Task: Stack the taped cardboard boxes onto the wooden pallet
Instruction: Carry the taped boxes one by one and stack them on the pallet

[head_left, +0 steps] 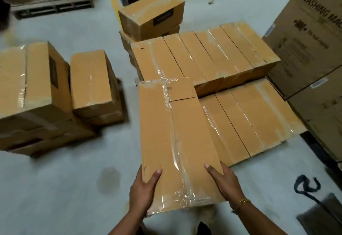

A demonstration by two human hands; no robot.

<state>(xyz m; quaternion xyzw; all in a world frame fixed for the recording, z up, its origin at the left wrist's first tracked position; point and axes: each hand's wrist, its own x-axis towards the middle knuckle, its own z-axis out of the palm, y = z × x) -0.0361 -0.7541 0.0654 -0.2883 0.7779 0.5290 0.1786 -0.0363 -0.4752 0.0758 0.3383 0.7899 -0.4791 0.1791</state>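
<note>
A long taped cardboard box (175, 133) is held out in front of me, its clear tape running lengthwise. My left hand (144, 188) grips its near left corner with the thumb on top. My right hand (224, 181) grips the near right edge the same way. The box's far end hangs over the left side of a stack of taped boxes (240, 118), which lies in two rows, the far row (203, 57) one layer higher. The pallet under the stack is hidden.
More taped boxes (37, 90) stand piled on the floor at the left. Two boxes (151, 16) sit stacked behind the rows. Large washing machine cartons (311, 49) wall off the right side. A dark strap (307, 184) lies on the grey floor (74, 188) at the lower right.
</note>
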